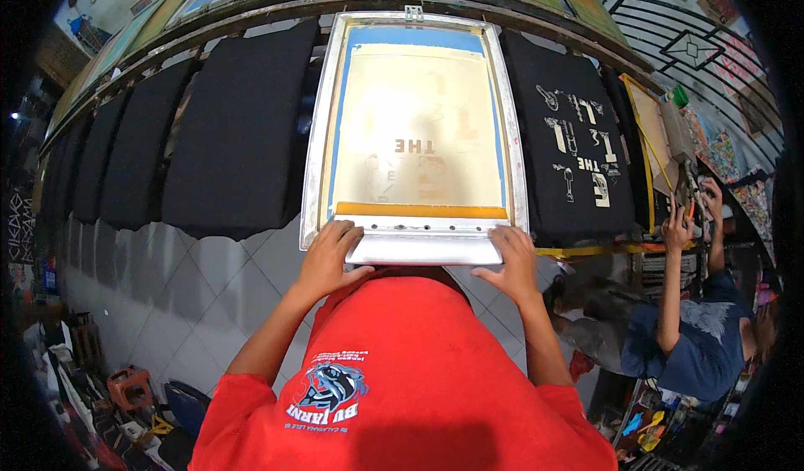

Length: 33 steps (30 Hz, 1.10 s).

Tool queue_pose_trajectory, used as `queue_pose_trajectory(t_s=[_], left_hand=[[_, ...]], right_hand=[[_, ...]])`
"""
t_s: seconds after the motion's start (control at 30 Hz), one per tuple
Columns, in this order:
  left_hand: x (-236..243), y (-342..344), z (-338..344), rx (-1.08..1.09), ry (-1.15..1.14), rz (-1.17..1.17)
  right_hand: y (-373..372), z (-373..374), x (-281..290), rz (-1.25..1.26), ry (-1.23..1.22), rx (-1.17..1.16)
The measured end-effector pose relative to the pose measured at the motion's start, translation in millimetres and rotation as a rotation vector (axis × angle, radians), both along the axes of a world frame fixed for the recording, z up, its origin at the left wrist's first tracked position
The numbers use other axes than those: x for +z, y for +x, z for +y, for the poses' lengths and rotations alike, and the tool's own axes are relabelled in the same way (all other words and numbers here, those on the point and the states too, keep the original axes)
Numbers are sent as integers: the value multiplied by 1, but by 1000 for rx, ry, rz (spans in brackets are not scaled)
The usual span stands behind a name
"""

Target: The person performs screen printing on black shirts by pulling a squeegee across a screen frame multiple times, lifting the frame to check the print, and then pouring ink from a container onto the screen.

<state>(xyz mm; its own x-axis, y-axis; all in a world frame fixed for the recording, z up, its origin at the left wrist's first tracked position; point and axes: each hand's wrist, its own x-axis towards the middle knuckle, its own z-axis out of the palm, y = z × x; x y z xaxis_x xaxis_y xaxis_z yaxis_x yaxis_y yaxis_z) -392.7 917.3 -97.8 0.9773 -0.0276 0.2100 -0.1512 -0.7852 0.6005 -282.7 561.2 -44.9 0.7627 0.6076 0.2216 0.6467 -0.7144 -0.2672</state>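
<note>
A wide squeegee [423, 250] with a pale metal holder and an amber blade lies across the near end of a screen-printing frame [316, 144]. My left hand [332, 253] grips its left end, fingers over the top and thumb along the near side. At the other end my right hand [509, 260] holds it the same way. The screen's yellowish mesh [419, 94] is edged with blue and shows faint lettering stencils. A metal hinge clamp [413, 15] sits at the frame's far edge. What lies beneath the frame is hidden.
Black shirts [239, 128] lie on boards in a row to the left. Right of the frame is a black shirt with a cream print [578, 136]. A co-worker [687, 337] in a dark shirt works at far right beside another screen [649, 132]. Grey tiles [193, 283] cover the floor.
</note>
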Motion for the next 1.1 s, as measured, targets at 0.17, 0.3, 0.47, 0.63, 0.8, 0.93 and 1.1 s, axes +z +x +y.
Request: queue_pose_trajectory(t_s=[0.17,0.3,0.47,0.63,0.8,0.93,1.1], left_hand=[[-27,-3,20,491,-117,-109],[-64,17,55,704,-461,327],[-40,31,45,749,-600,299],[-52,26,48,828,-329,232],[-38,21,40,801,-415,250],[-44,18,27,879,-361,138],[-104,17,27,937,-338,71]], right_hand=[[22,-42,-47,62,423,-536],[58,-67,-91,698,792,-719],[76,-57,-95,486,556,-736],[70,-48,-60,363,448,-739],[57,-49,-58,332,512,-735],[69,-54,-82,277,578,-596],[93,-49,-129,300,556,-575]])
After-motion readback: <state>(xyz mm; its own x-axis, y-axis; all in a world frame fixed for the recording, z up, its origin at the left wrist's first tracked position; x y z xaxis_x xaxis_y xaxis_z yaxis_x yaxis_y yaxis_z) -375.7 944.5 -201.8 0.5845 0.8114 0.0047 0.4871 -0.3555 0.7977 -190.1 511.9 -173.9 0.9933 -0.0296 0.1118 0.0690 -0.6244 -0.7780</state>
